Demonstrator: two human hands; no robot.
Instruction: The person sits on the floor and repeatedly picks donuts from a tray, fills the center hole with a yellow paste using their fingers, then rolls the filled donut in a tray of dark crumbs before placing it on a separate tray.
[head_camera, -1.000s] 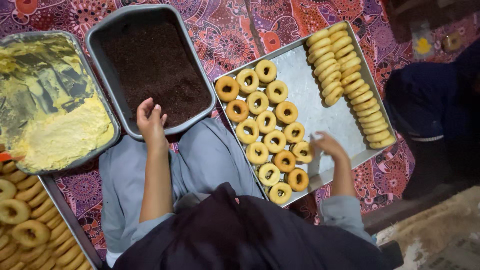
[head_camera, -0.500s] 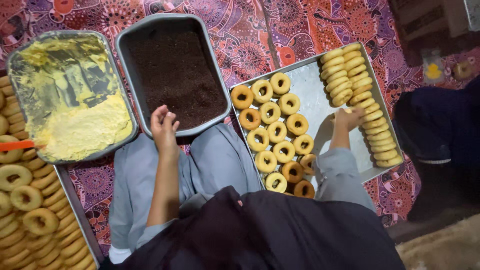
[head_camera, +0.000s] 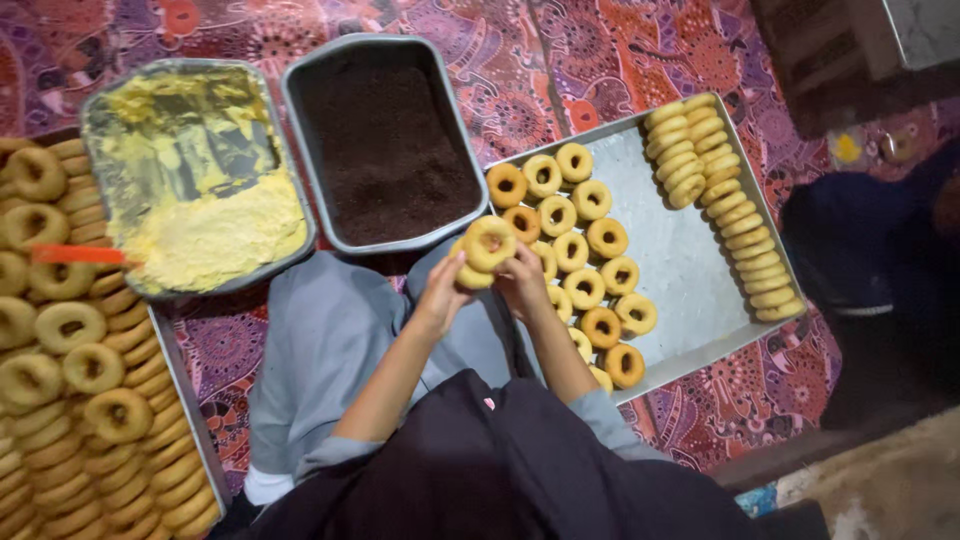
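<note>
A seated person in grey trousers and a dark top holds a ring-shaped doughnut between both hands above the lap, just at the near edge of a metal pan of dark brown crumbs. The left hand is closed around the doughnut's lower left side, fingers curled under it, while the right hand grips its lower right edge; a second pale piece seems to sit beneath the ring, though whether it is another doughnut cannot be told. The doughnut is tilted up so that its hole faces the camera, its flat face turned upward and slightly toward the crumb pan; being round, it has no clear long axis. To the right lies a steel tray carrying flat-laid doughnuts in loose rows near the hands and two lines of doughnuts stacked on edge along its far side. To the left, a second pan holds yellow cream smeared over its bottom, with an orange handle resting across its rim. At the far left, another tray is heaped with plain doughnuts. All rest on a red and purple patterned cloth.
</note>
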